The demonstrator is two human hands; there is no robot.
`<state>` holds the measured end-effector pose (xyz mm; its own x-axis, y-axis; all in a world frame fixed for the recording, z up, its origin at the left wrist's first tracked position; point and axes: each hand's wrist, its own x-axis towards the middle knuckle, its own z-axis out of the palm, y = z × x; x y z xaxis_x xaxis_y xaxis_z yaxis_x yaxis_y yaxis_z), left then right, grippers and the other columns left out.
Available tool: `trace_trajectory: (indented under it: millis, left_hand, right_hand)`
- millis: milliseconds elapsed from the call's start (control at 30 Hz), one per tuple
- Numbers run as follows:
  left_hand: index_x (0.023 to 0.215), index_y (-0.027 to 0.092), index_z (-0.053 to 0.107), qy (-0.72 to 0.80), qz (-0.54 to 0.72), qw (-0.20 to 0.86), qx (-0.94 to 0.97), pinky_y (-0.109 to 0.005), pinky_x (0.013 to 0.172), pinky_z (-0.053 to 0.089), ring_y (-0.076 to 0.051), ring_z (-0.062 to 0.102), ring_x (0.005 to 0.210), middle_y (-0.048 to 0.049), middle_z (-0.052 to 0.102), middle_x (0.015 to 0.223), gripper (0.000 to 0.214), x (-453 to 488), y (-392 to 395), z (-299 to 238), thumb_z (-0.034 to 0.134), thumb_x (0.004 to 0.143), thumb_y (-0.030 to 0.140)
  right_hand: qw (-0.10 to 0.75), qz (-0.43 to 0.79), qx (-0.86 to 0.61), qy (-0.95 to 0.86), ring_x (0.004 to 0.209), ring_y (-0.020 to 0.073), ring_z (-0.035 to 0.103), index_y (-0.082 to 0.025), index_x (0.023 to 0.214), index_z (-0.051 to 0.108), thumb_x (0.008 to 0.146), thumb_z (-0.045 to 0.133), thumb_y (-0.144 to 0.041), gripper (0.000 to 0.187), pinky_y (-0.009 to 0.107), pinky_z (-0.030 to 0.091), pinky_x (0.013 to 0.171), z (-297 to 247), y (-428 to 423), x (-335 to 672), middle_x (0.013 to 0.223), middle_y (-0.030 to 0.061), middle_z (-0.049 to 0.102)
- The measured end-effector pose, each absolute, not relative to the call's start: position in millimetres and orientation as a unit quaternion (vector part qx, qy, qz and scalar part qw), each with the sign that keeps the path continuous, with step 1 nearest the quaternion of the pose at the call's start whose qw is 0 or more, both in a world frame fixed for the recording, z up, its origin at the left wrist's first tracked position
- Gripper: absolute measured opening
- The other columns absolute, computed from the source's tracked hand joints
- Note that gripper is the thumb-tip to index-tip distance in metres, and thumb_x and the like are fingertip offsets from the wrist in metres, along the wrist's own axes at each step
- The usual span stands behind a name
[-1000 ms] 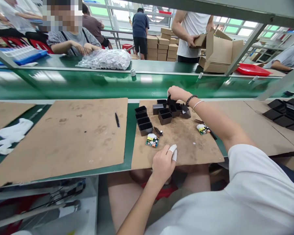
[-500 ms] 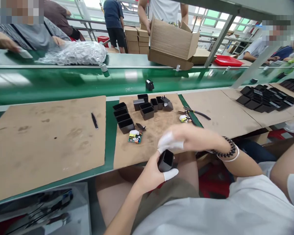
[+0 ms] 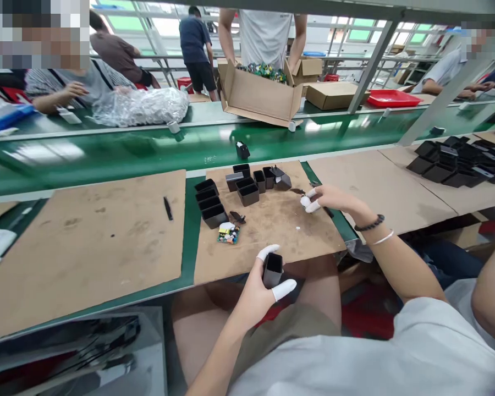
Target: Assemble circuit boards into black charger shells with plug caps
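My left hand (image 3: 251,294), with white finger cots on its fingertips, is wrapped round a black plastic case (image 3: 273,270) with its hollow end up, over my lap. At the right side of the cardboard mat, my right hand (image 3: 332,199) pinches a small circuit board (image 3: 304,202); only its white part shows, the rest hidden by the fingers. Pliers (image 3: 297,191) lie behind that hand, mostly covered. Another circuit board (image 3: 228,233) rests on the mat beside a small black part (image 3: 237,218). Several open black cases (image 3: 248,192) stand behind them.
A green conveyor belt (image 3: 148,153) runs beyond the table and carries a black case (image 3: 242,149). Many black cases (image 3: 457,159) are stacked at the right. A black pen-like tool (image 3: 168,208) lies on the left mat. Across the belt, a person holds a cardboard box (image 3: 259,98) of circuit boards.
My right hand has left the case in my left hand and moved right and away to the circuit board. My left hand still holds the case. The box across the belt is tilted differently.
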<state>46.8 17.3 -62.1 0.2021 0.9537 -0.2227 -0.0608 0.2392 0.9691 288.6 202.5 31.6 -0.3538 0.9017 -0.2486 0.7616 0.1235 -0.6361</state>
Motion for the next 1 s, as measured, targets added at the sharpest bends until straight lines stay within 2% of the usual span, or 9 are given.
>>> trace_trajectory:
  millis: [100,233,333,433,567,767,1000]
  left_hand:
    - [0.148,0.026,0.046,0.457,0.421,0.653,0.433,-0.034,0.093,0.056,-0.019,0.062,0.097,-0.0046,0.063,0.113,0.087,42.0,20.5,-55.2,0.087,0.072,0.034]
    - [0.149,0.025,0.046,0.445,0.452,0.646,0.425,-0.038,0.101,0.055,-0.025,0.062,0.116,-0.0095,0.062,0.132,0.093,40.7,29.8,-39.9,0.089,0.067,0.033]
    - [0.151,0.024,0.044,0.460,0.452,0.630,0.432,-0.043,0.108,0.054,-0.031,0.061,0.129,-0.0121,0.062,0.139,0.095,45.9,37.5,-27.3,0.088,0.067,0.032]
    - [0.151,0.023,0.044,0.452,0.460,0.621,0.445,-0.046,0.116,0.050,-0.034,0.056,0.140,-0.0128,0.060,0.148,0.098,52.0,41.3,-17.8,0.090,0.065,0.028]
    - [0.150,0.026,0.047,0.435,0.483,0.595,0.472,-0.045,0.123,0.045,-0.033,0.046,0.152,-0.0097,0.051,0.161,0.093,54.6,38.3,-13.1,0.089,0.068,0.023]
    - [0.151,0.026,0.050,0.444,0.488,0.537,0.526,-0.045,0.127,0.041,-0.031,0.050,0.150,-0.0085,0.054,0.159,0.086,52.7,34.3,-10.9,0.085,0.073,0.016]
    - [0.144,0.028,0.055,0.405,0.517,0.522,0.544,-0.039,0.119,0.048,-0.027,0.061,0.139,-0.0070,0.064,0.148,0.080,53.8,43.5,-8.1,0.089,0.072,0.020]
  right_hand:
    - [0.195,0.493,-0.465,-0.709,0.082,0.0230,0.069,-0.020,0.073,0.064,0.060,0.077,-0.055,0.040,0.036,0.058,0.081,23.1,184.4,288.5,0.085,0.0067,0.073]
    - [0.326,0.572,-0.398,-0.638,0.078,0.0219,0.069,-0.022,0.081,0.067,0.061,0.079,-0.064,0.048,0.037,0.059,0.074,-3.4,150.4,274.6,0.085,0.0059,0.074]
    - [0.426,0.600,-0.361,-0.572,0.088,0.0248,0.074,-0.023,0.094,0.073,0.055,0.093,-0.054,0.053,0.038,0.062,0.079,-12.5,126.3,261.1,0.096,0.0058,0.079]
    - [0.499,0.580,-0.312,-0.563,0.107,0.0301,0.076,-0.023,0.107,0.077,0.048,0.103,-0.034,0.065,0.044,0.062,0.096,-9.5,107.7,250.4,0.115,0.0086,0.081]
    - [0.522,0.487,-0.277,-0.643,0.125,0.0321,0.071,-0.022,0.117,0.077,0.060,0.100,-0.027,0.062,0.047,0.055,0.113,0.8,93.0,243.9,0.130,0.0115,0.076]
    - [0.511,0.431,-0.267,-0.695,0.122,0.0318,0.073,-0.022,0.121,0.076,0.064,0.099,-0.032,0.062,0.045,0.058,0.110,2.9,88.7,243.6,0.130,0.0119,0.076]
    - [0.516,0.431,-0.260,-0.693,0.128,0.0318,0.070,-0.023,0.121,0.077,0.066,0.098,-0.032,0.060,0.044,0.058,0.111,3.1,87.8,239.3,0.131,0.0123,0.076]
